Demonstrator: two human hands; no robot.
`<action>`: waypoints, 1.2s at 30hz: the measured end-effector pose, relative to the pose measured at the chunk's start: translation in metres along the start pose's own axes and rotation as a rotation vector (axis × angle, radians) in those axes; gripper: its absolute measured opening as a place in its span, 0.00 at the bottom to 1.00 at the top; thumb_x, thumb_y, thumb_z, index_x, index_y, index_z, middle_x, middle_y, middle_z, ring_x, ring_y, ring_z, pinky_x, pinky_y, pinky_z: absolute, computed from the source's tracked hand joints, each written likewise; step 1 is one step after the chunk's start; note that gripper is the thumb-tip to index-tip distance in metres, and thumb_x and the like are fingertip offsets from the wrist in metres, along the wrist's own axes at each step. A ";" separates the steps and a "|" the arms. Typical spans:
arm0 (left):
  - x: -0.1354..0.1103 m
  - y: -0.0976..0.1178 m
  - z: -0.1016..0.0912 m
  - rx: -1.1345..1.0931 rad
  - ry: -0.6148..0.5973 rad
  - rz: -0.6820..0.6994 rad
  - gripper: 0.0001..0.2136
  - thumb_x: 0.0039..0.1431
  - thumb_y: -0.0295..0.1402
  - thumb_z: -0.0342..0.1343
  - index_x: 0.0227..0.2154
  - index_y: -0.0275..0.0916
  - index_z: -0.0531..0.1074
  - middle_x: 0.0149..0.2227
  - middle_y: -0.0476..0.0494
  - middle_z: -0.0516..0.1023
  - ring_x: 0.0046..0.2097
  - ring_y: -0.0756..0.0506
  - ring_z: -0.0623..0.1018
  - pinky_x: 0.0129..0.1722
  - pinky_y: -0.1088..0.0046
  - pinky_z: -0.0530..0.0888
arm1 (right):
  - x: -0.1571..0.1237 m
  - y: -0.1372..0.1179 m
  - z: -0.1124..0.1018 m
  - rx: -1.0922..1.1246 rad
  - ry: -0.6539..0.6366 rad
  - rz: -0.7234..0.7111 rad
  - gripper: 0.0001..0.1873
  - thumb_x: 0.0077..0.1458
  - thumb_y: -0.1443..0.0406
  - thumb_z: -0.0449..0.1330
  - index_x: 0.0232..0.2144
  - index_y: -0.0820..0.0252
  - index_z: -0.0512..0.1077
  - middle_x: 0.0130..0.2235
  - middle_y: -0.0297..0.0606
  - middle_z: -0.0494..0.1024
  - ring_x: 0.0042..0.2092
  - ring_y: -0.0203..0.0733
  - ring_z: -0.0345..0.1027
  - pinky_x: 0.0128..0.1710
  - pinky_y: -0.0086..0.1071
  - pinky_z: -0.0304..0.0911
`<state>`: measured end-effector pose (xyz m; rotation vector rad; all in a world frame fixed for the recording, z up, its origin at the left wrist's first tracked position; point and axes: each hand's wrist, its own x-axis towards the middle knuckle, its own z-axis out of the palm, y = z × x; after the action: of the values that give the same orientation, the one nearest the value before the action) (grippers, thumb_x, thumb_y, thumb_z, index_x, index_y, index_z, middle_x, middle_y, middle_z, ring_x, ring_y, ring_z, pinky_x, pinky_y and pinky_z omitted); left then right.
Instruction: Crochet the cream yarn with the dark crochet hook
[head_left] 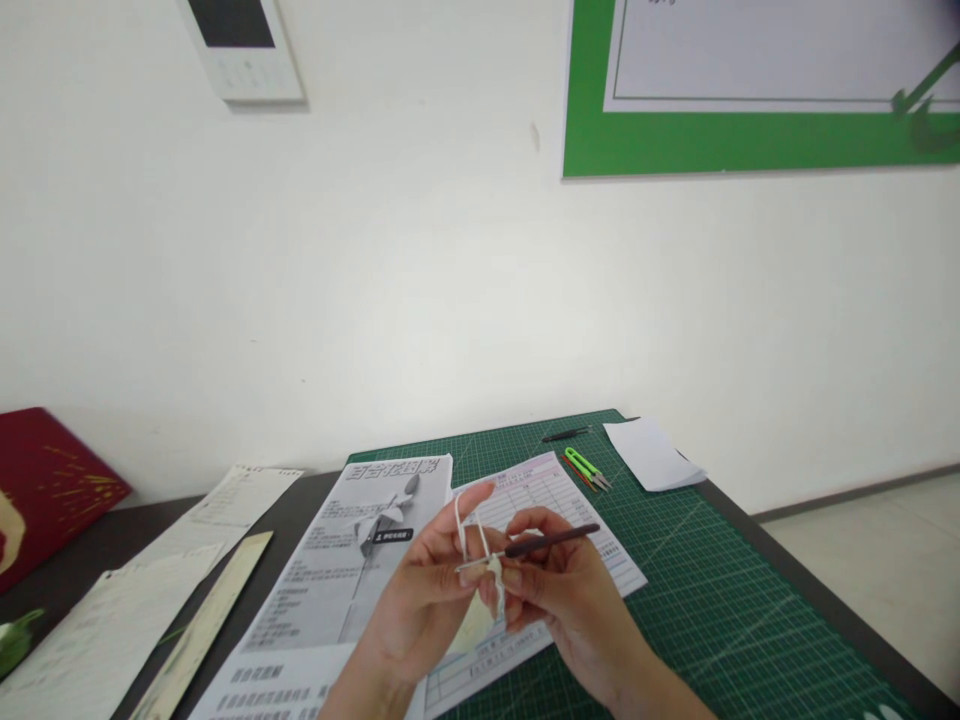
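Observation:
My right hand (574, 590) is closed around a crochet hook (551, 540) with a dark brown handle and a thin metal shaft pointing left. White yarn (460, 520) runs over the raised index finger of my left hand (420, 590) and down to the hook. Between the two hands, a small strip of white crochet work (496, 572) hangs at the shaft; my left thumb and fingers pinch near it, and my right fingertips touch it. Just below the hands lies something flat and pale yellow (472, 628), partly covered by them.
Under the hands lie a printed form (600, 550) and a sheet with a flower picture (315, 590). Green thread snips (581, 465), a dark slim tool (566, 435) and white paper (651, 455) rest on the green cutting mat (720, 600). More papers (135, 600) lie left; a wall (450, 250) stands behind.

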<state>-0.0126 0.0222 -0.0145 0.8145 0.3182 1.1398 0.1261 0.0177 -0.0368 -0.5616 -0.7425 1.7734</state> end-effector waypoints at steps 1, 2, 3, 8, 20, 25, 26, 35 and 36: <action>0.000 0.000 0.000 -0.005 -0.001 0.001 0.23 0.45 0.22 0.60 0.47 0.40 0.72 0.22 0.48 0.77 0.31 0.47 0.73 0.34 0.70 0.70 | 0.000 0.000 0.000 -0.021 0.000 -0.006 0.20 0.38 0.68 0.71 0.33 0.60 0.67 0.22 0.31 0.79 0.18 0.30 0.70 0.17 0.21 0.66; 0.001 -0.001 0.000 -0.007 -0.002 0.004 0.23 0.45 0.22 0.60 0.47 0.40 0.72 0.22 0.48 0.77 0.30 0.47 0.73 0.33 0.71 0.70 | 0.000 0.000 0.001 -0.042 -0.001 -0.010 0.20 0.38 0.67 0.71 0.32 0.60 0.67 0.22 0.30 0.78 0.18 0.30 0.70 0.17 0.21 0.66; 0.002 -0.001 0.000 -0.008 -0.005 0.008 0.22 0.46 0.22 0.59 0.47 0.40 0.72 0.22 0.48 0.77 0.30 0.47 0.73 0.32 0.71 0.70 | -0.001 0.000 0.002 -0.058 0.002 -0.015 0.20 0.38 0.67 0.71 0.32 0.60 0.66 0.21 0.30 0.78 0.18 0.30 0.69 0.17 0.21 0.66; 0.002 -0.001 0.001 -0.010 -0.033 0.011 0.23 0.46 0.22 0.58 0.47 0.41 0.72 0.22 0.49 0.76 0.27 0.48 0.71 0.25 0.72 0.70 | -0.002 0.001 0.006 -0.094 -0.007 -0.033 0.21 0.37 0.64 0.72 0.30 0.60 0.64 0.21 0.28 0.77 0.17 0.30 0.69 0.16 0.21 0.65; 0.002 -0.002 0.002 0.021 -0.052 -0.006 0.22 0.47 0.22 0.57 0.48 0.39 0.70 0.22 0.48 0.75 0.24 0.50 0.70 0.24 0.74 0.66 | -0.001 0.003 0.005 -0.113 0.008 0.053 0.22 0.36 0.64 0.72 0.24 0.60 0.60 0.22 0.31 0.78 0.21 0.34 0.72 0.18 0.22 0.65; 0.000 0.000 0.004 0.049 -0.027 0.034 0.24 0.49 0.21 0.56 0.51 0.40 0.67 0.22 0.49 0.74 0.24 0.50 0.70 0.23 0.74 0.66 | -0.002 0.005 0.005 -0.151 -0.045 -0.114 0.17 0.39 0.65 0.70 0.26 0.59 0.64 0.27 0.32 0.78 0.27 0.35 0.72 0.23 0.26 0.69; 0.000 0.001 0.005 0.069 -0.011 0.051 0.23 0.49 0.21 0.56 0.50 0.40 0.67 0.22 0.50 0.74 0.24 0.50 0.70 0.25 0.74 0.66 | -0.003 0.004 0.004 -0.166 -0.056 -0.149 0.17 0.38 0.65 0.70 0.27 0.59 0.65 0.28 0.32 0.77 0.28 0.35 0.71 0.23 0.26 0.69; -0.002 0.006 0.009 0.176 0.044 0.110 0.22 0.49 0.26 0.60 0.49 0.44 0.67 0.21 0.52 0.75 0.27 0.50 0.71 0.36 0.70 0.66 | 0.000 -0.013 -0.005 0.195 0.000 -0.060 0.08 0.41 0.67 0.70 0.26 0.64 0.76 0.18 0.32 0.76 0.18 0.29 0.67 0.16 0.19 0.67; -0.003 0.005 0.009 0.189 0.049 0.119 0.22 0.49 0.26 0.60 0.49 0.45 0.67 0.21 0.52 0.75 0.28 0.49 0.72 0.36 0.70 0.66 | 0.000 -0.012 -0.005 0.205 0.012 -0.052 0.08 0.40 0.68 0.70 0.26 0.65 0.76 0.19 0.34 0.78 0.19 0.30 0.70 0.18 0.20 0.69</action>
<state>-0.0118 0.0170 -0.0050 0.9831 0.4281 1.2556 0.1375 0.0214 -0.0313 -0.4117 -0.5537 1.7707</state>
